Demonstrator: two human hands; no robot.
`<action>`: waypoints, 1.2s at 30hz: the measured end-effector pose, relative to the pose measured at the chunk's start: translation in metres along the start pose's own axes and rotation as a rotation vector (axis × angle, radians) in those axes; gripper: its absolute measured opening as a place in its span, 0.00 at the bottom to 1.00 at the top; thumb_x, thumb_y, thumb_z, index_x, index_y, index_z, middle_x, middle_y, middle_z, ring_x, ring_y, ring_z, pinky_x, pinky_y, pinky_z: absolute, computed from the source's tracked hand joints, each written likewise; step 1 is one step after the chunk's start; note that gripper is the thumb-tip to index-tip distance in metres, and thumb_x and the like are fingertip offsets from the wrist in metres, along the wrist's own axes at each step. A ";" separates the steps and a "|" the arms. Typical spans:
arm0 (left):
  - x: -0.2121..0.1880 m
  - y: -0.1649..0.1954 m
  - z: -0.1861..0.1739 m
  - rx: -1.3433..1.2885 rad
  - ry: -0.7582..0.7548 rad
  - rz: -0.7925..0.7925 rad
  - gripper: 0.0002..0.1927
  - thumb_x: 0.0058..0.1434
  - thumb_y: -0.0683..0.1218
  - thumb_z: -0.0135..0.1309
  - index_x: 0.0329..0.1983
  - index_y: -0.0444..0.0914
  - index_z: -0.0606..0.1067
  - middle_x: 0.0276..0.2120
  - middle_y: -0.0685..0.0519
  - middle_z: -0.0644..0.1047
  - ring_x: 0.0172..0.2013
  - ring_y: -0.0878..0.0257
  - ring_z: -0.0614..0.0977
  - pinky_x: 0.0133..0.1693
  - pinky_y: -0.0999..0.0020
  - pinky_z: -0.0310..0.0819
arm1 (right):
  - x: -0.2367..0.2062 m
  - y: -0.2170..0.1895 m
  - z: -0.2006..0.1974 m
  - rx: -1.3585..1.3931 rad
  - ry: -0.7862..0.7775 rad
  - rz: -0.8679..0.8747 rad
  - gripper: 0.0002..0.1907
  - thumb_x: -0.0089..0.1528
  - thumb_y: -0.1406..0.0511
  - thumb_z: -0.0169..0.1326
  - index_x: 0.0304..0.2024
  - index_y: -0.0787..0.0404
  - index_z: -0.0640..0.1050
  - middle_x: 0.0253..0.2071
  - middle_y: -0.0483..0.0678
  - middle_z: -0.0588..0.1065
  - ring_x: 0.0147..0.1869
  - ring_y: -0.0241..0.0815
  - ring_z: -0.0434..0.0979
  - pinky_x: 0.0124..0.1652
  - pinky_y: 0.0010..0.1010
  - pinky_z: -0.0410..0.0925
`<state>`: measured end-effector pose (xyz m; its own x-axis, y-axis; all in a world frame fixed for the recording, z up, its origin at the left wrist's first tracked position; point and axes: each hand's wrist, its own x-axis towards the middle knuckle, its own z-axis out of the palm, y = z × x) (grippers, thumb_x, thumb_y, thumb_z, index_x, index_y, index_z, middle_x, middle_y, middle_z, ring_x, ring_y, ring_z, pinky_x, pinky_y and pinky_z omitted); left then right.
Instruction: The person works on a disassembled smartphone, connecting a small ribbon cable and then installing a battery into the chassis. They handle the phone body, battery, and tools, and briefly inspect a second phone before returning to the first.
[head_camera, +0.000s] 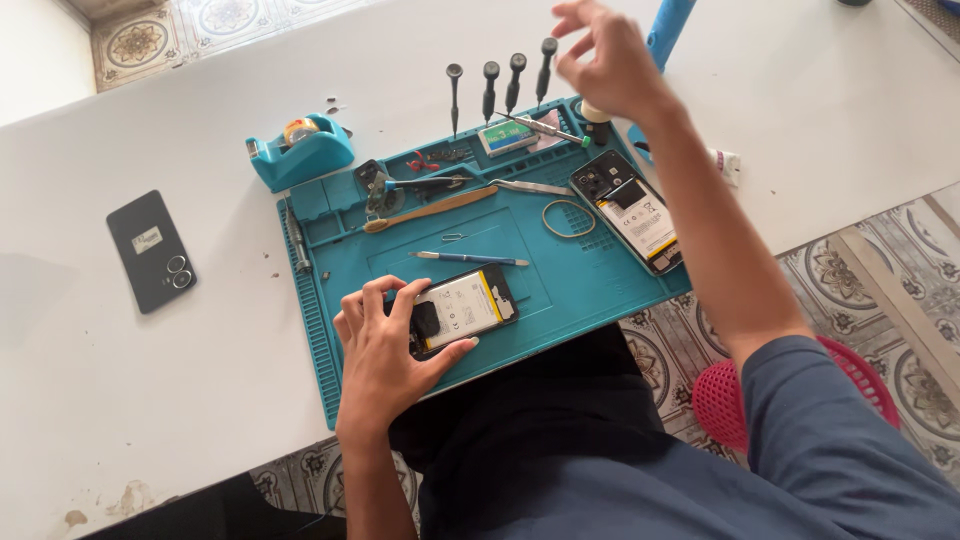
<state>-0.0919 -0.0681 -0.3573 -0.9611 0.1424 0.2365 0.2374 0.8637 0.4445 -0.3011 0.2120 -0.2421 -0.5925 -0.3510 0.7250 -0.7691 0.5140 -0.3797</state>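
**Fingers on an opened phone, other hand raised at the screwdriver row**

Fingers (385, 300) of the left hand (385, 350) were curled over the near end of an opened smartphone (462, 310), thumb pressed along its lower edge, pinning it flat on the teal repair mat (580, 275). The phone's white-labelled battery lay exposed just beyond the fingertips.

Up past those fingertips, a blue-handled tool (470, 258) lay loose on the mat, and farther on a wooden-handled brush (430, 210) and tweezers (530, 187). A second opened smartphone (630, 212) rested well off to the thumb's side, near a wire ring (568, 217).

The right hand (610, 60) hovered high above the mat's far edge, its fingers loosely bent and parted, gripping nothing that could be seen. Just beside them four black screwdrivers (500, 85) stood upright in a row; one more screwdriver (545, 127) lay under the palm.

Away from the left knuckles sat a teal tape dispenser (300, 150) and a black phone back cover (150, 250) on the white table (150, 400).
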 end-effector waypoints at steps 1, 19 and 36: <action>0.000 0.000 0.000 0.001 -0.001 0.001 0.46 0.41 0.71 0.69 0.56 0.39 0.76 0.53 0.48 0.68 0.55 0.50 0.62 0.58 0.51 0.56 | -0.003 -0.001 0.003 -0.020 -0.038 -0.010 0.22 0.60 0.74 0.58 0.57 0.73 0.73 0.49 0.58 0.78 0.45 0.45 0.82 0.39 0.30 0.75; -0.002 -0.008 0.004 0.013 -0.015 0.002 0.48 0.41 0.73 0.68 0.57 0.38 0.77 0.54 0.48 0.68 0.56 0.50 0.62 0.60 0.50 0.56 | -0.020 -0.003 0.008 0.057 -0.185 0.267 0.11 0.62 0.66 0.70 0.41 0.62 0.80 0.37 0.51 0.82 0.39 0.38 0.84 0.32 0.25 0.72; -0.003 -0.010 0.005 0.013 -0.018 -0.002 0.48 0.40 0.74 0.68 0.57 0.39 0.77 0.54 0.48 0.69 0.56 0.50 0.62 0.59 0.50 0.57 | -0.022 -0.002 0.006 0.099 -0.190 0.266 0.13 0.63 0.64 0.70 0.42 0.63 0.79 0.37 0.49 0.80 0.37 0.34 0.82 0.29 0.24 0.69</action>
<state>-0.0924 -0.0748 -0.3672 -0.9640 0.1497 0.2199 0.2342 0.8700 0.4340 -0.2883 0.2140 -0.2605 -0.8023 -0.3594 0.4766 -0.5957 0.5321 -0.6016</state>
